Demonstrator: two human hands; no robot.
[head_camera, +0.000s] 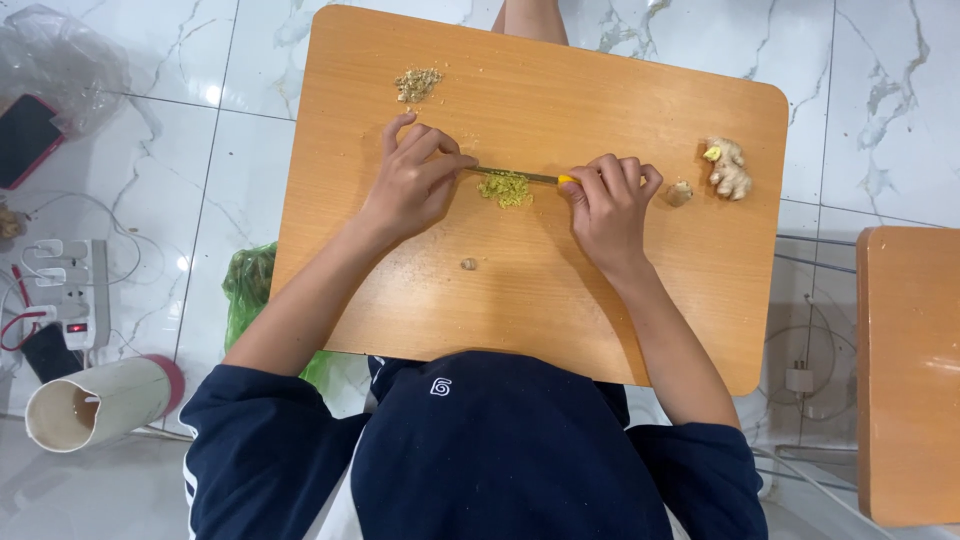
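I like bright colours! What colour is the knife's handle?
Yellow: the knife handle peeks out of the right hand, seen in the head view.
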